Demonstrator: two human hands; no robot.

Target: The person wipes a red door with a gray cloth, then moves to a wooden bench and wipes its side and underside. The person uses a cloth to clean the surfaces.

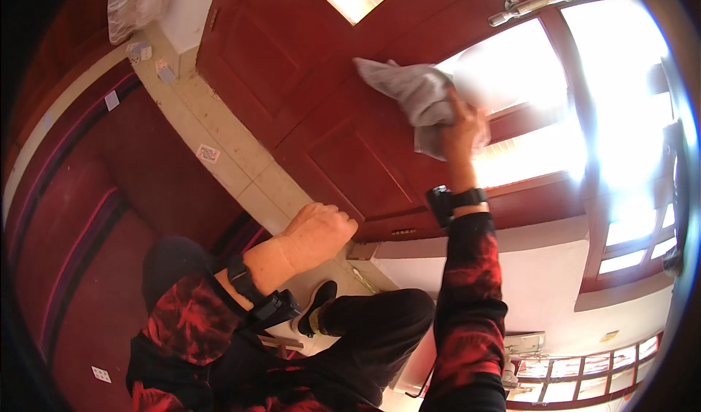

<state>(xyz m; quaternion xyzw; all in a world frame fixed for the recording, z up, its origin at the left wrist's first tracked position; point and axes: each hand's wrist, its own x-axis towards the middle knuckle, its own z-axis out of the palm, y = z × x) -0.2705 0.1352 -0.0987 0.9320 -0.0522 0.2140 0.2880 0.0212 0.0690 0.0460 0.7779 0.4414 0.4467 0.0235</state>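
My right hand (464, 127) holds a grey cloth (421, 94) against the lower part of a glazed pane in a dark red door (345, 110). The cloth hangs over the pane's edge onto the door panel. My left hand (320, 227) is curled into a loose fist in front of my body, above the floor near the door's bottom corner; no object shows in it. Each wrist bears a black strap with a small black device. A metal pull handle (542, 4) is fixed to the door, farther along from the cloth.
A dark red carpet (148, 182) with striped edges covers the floor at left, with several playing cards (208, 153) scattered on it and on the tiles (246, 176). A sheer curtain (134, 6) hangs at upper left. A white wall (526, 269) adjoins the door.
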